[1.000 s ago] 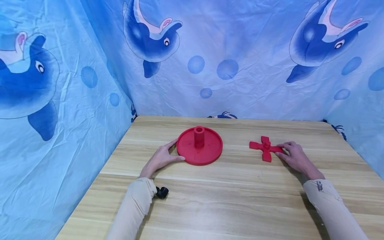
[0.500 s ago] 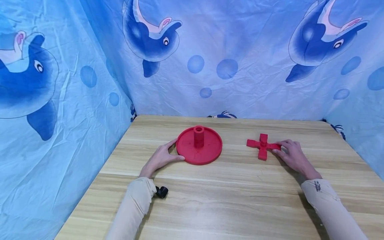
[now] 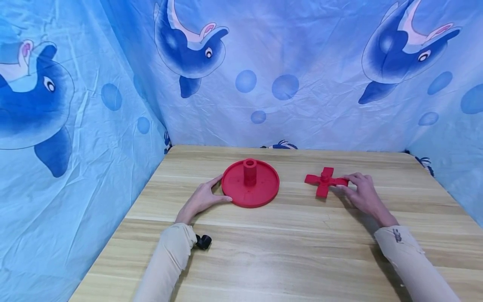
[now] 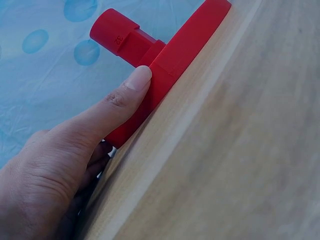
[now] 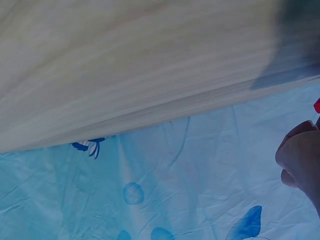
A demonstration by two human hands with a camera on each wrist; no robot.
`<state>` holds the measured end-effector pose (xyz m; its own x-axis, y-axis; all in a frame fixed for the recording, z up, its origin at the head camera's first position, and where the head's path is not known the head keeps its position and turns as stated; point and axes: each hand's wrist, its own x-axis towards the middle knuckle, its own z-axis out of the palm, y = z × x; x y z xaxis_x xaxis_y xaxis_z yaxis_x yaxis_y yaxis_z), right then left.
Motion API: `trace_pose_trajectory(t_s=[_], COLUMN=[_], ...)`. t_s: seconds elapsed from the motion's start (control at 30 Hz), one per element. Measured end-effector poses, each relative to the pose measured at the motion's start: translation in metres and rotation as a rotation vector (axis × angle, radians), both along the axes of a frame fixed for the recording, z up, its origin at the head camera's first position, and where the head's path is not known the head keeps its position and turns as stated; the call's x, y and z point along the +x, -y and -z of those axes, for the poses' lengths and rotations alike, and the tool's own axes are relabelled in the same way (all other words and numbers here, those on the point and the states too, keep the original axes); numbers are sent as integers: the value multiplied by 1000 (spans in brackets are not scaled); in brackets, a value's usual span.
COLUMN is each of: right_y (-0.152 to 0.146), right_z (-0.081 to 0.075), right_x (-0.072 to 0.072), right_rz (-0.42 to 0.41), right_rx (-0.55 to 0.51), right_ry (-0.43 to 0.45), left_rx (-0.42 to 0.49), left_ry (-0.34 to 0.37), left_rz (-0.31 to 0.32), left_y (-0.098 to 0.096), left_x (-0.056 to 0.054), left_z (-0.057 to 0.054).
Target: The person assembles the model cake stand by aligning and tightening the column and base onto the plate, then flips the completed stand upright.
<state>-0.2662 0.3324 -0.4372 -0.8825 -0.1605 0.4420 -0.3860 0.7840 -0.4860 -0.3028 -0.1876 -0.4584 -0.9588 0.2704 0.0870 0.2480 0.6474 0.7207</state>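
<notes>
Cross, red, extending leftward from the right hand, whose thumb and fingers pinch the tip of its nearest arm. The four arms look about equal, so no single long axis shows; the pinched arm and its opposite form a line from the grip roughly toward the disc. The disc lies well apart beyond the cross, its hollow-topped post upright at centre. The left hand, farther off, holds the disc's far rim between widely spread thumb and fingers. Whether the cross clears the table cannot be told.
</notes>
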Motion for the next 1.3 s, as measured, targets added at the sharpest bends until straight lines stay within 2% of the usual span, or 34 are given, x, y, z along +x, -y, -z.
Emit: trace_pose_trajectory(t_s=[0.33, 0.9, 1.1, 1.3], right_y=[10, 31, 39, 48], right_z=[-5, -16, -19, -21], right_x=[0, 0, -1, -5], right_rz=[-10, 10, 19, -9], right_rx=[-66, -172, -176, -209], right_ry=[-64, -49, -51, -83], left_rx=[-5, -9, 8, 9], left_ry=[-2, 7, 16, 12], left_rz=[-3, -9, -2, -1], left_y=[0, 0, -1, 1], left_x=[1, 2, 1, 0], left_z=[-1, -3, -3, -2])
